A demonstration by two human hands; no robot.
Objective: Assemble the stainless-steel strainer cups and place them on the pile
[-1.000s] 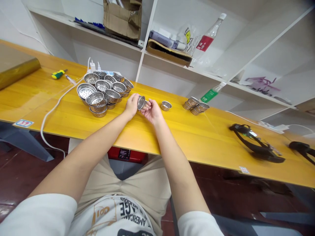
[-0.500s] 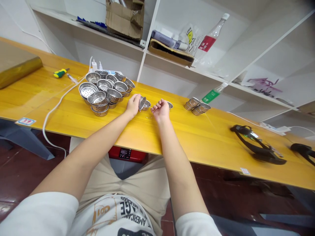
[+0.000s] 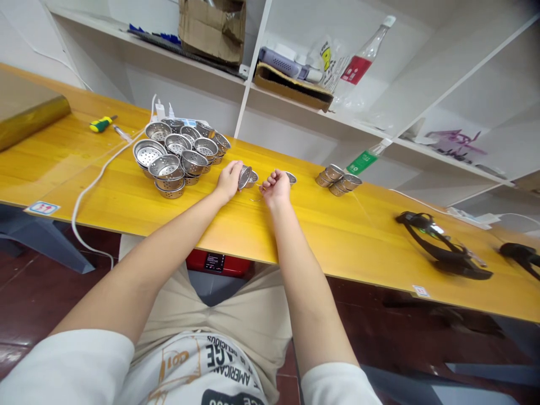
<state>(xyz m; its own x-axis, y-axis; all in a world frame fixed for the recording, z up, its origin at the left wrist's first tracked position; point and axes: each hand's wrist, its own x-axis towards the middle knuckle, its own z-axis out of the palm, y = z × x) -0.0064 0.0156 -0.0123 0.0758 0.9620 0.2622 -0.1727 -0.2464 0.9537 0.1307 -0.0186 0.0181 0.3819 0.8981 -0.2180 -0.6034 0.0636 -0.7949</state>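
My left hand (image 3: pixel 229 181) is closed around the rim of a perforated metal strainer cup (image 3: pixel 244 177), tilted on its side just above the table. Right behind it stands another strainer cup (image 3: pixel 252 179), partly covered. My right hand (image 3: pixel 275 188) has its fingers curled in a pinch, palm turned up. A thin wire (image 3: pixel 260 186) shows at its fingertips, its far end too fine to follow. Below, between both hands, is a thin curved wire (image 3: pixel 255 200). Past my right hand a further strainer cup (image 3: pixel 291 178) is half hidden by it.
Stacked strainer cups (image 3: pixel 166 167) crowd the table on the left, with two short stacks (image 3: pixel 345 184) at the right by a green-labelled bottle (image 3: pixel 363 161). A white cable (image 3: pixel 90 194) hangs over the front edge. A screwdriver (image 3: pixel 101 124) and black headset (image 3: pixel 442 247) lie farther out.
The view has shifted very slightly. Both hands hold almost the same pose, with the strainer cup still in my left hand.
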